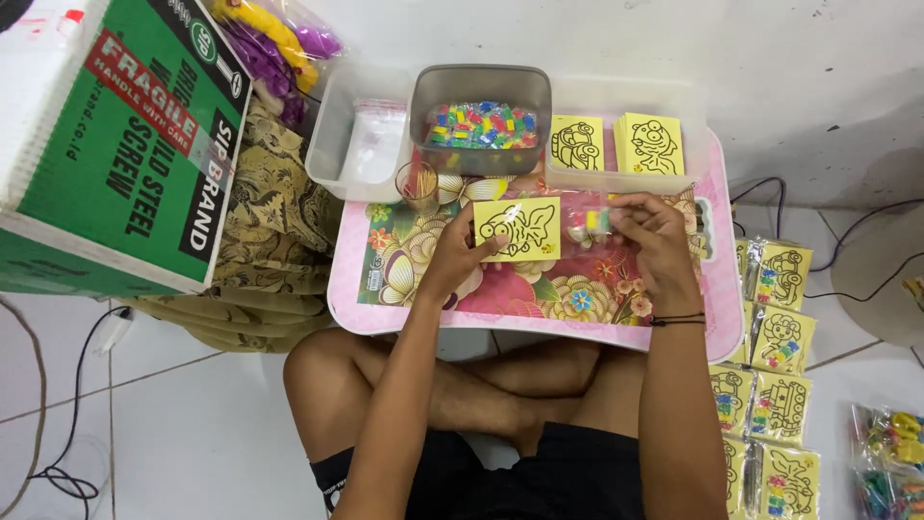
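Count: three tubs (481,96) beyond the fingers (472,236); two card stacks (651,144); seven packed cards (782,342) on floor.

Card (518,229) on tray table (539,318); bins (481,116) behind; cup (417,186) left (sticks inside, probably).

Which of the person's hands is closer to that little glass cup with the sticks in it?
Left. The left hand holds the yellow picture card just below and right of the glass cup; the right hand is far across the tray table, pinching a small clear bag.
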